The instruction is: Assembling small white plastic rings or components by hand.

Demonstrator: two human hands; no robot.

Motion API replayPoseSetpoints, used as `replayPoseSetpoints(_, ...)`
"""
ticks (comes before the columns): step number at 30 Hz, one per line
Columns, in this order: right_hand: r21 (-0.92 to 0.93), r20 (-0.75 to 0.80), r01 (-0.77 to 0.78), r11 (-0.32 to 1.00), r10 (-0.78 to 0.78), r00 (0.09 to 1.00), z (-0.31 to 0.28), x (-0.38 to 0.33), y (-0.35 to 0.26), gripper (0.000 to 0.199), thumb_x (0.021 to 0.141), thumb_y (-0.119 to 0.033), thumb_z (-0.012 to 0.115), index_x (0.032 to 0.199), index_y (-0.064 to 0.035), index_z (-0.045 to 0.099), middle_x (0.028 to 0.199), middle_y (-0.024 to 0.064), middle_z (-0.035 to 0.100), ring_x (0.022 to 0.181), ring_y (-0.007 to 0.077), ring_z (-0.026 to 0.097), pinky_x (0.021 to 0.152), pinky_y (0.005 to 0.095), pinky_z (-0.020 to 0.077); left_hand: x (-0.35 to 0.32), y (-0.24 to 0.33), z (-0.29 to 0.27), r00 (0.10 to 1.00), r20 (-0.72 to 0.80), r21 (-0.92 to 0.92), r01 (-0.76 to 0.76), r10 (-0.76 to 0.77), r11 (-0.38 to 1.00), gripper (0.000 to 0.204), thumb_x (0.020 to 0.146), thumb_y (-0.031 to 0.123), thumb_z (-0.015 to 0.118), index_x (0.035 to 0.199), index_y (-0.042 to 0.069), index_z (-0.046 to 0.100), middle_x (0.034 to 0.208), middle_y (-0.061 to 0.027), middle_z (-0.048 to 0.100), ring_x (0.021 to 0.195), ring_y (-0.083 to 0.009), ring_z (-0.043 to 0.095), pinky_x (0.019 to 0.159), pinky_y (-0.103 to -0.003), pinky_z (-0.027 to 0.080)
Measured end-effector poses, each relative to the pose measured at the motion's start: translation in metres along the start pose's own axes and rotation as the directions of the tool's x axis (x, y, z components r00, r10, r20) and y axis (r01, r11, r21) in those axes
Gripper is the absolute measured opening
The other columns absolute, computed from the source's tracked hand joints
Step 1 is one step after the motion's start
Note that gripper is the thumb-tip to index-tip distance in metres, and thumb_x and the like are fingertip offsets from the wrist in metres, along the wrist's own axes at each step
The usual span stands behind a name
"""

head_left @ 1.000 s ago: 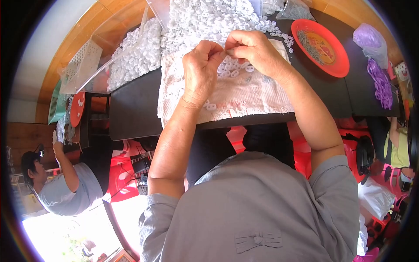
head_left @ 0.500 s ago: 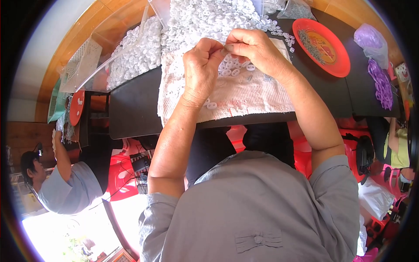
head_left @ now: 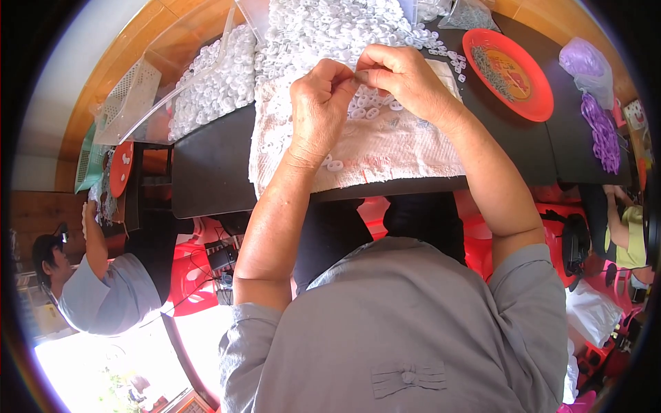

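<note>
My left hand [head_left: 321, 103] and my right hand [head_left: 403, 79] meet fingertip to fingertip above a pale cloth [head_left: 406, 151]. Both are closed in a pinch; whatever sits between the fingers is hidden or too small to make out. Just under them on the cloth lie several small white oval plastic pieces with holes [head_left: 365, 103]. A couple more white pieces [head_left: 333, 164] rest beside my left wrist. Beyond my hands spreads a big heap of the same white pieces [head_left: 330, 31].
At the right stands a red plate [head_left: 540, 103] with small metal parts [head_left: 490, 69]. Farther right are a purple bundle [head_left: 599, 134] and a bag [head_left: 582, 62]. A clear plastic bin [head_left: 172, 96] is at the left. Co-workers sit at left [head_left: 110, 292] and right [head_left: 630, 237].
My hands stay pinched together in nearly the same place, with a slight shift of the fingers. The co-worker at the right has moved an arm.
</note>
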State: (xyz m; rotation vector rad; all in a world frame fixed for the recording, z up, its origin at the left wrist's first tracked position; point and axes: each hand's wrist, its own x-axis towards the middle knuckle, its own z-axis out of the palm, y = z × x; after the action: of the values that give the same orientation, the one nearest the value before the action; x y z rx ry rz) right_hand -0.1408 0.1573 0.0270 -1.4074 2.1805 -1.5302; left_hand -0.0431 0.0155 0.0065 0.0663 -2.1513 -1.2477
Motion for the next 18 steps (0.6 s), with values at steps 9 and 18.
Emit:
replayPoseSetpoints(9,-0.029,-0.004,-0.026,0.999,0.026,1.0,-0.0006,0.0005,-0.0002,0.013,0.083,-0.012,0.065,0.089,0.0001,0.065,0.074,0.0127,0.068,0.069,0.0205,0.065,0.065,0.0328,0.0489,0.0003,-0.0015,0.0006,1.0,-0.006,0.033,-0.021,0.021,0.999,0.007,0.08,0.001,0.068,0.086,-0.001,0.065,0.075,-0.0126,0.069,0.067,-0.0207,0.067,0.063,-0.031,0.053)
replayPoseSetpoints(18,-0.068,-0.008,-0.003,0.998,0.002,1.0,0.0008,0.0003,-0.0001,0.015,0.083,-0.014,0.066,0.09,-0.0008,0.065,0.075,0.0141,0.068,0.071,0.0245,0.066,0.066,0.0348,0.0493,0.0006,-0.0021,-0.0004,1.0,0.003,0.036,-0.03,0.03,0.999,0.007,0.079,0.002,0.066,0.085,-0.001,0.065,0.072,-0.0134,0.067,0.064,-0.0221,0.066,0.062,-0.032,0.052)
